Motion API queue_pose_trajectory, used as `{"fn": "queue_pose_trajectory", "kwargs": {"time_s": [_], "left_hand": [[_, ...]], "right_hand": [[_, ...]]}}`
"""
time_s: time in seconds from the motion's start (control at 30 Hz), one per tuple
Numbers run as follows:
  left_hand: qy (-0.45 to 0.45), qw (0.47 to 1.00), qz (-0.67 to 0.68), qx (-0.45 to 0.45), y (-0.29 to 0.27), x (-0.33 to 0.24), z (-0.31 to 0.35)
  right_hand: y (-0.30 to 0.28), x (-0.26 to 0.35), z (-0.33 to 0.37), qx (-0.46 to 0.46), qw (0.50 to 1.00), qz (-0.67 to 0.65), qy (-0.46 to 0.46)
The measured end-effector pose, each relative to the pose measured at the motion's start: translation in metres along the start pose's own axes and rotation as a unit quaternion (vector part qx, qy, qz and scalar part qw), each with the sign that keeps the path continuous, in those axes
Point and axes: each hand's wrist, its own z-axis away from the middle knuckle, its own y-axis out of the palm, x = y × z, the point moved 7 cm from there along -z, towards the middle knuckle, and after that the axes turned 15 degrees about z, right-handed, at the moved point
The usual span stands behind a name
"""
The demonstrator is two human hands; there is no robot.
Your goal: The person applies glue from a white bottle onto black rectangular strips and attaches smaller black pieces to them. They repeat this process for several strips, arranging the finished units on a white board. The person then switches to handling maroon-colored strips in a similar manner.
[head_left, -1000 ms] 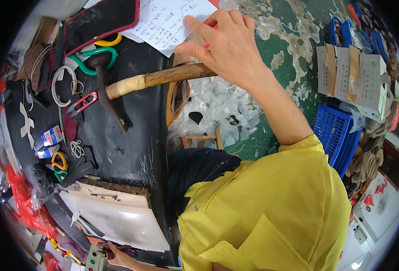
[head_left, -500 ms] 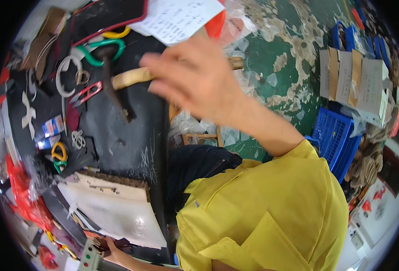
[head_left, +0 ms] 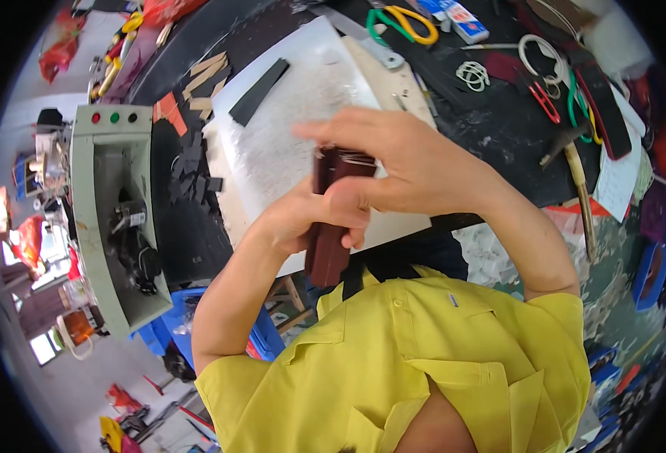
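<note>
A bundle of dark brown leather-like strips [head_left: 328, 253] stands upright between my hands, in front of my chest. Around its middle, my left hand [head_left: 296, 217] is closed, its fingers partly hidden by the bundle and the other hand. My right hand [head_left: 401, 162] has its thumb pressed on the front of the bundle and its fingers reaching over the upper end. Beneath them lies a white board or sheet [head_left: 291, 162], with a black strip [head_left: 259, 92] on it. A hammer [head_left: 579, 177] with a wooden handle rests at the right table edge.
Small black pieces [head_left: 191, 167] and tan strips [head_left: 206, 75] lie left of the board. A grey control box [head_left: 84, 196] with an open compartment stands farther left. Yellow-green scissors [head_left: 402, 29], red snips [head_left: 544, 102] and a white cord coil [head_left: 472, 75] are on the black table [head_left: 499, 143].
The view has turned left. My right hand has come from over the hammer handle to the brown bundle. My left hand has come from beside the control box to in front of my chest.
</note>
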Motion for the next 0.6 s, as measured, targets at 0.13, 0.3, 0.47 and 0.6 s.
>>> {"fn": "queue_pose_trajectory", "kwargs": {"time_s": [0.13,0.3,0.47,0.6], "left_hand": [[0.017,0.997,-0.004,0.076,-0.013,0.005,0.011],[0.135,0.977,-0.164,-0.036,-0.067,-0.057,0.044],[0.419,0.71,-0.435,-0.363,-0.159,-0.152,0.072],[0.497,0.554,-0.57,-0.348,-0.148,-0.154,0.034]], "right_hand": [[0.04,0.013,-0.029,0.117,0.992,-0.03,-0.037],[0.064,-0.009,-0.071,0.017,0.998,-0.022,0.062],[0.086,-0.047,-0.089,-0.024,0.984,0.009,0.174],[0.091,-0.066,-0.075,-0.052,0.975,0.062,0.208]]}}
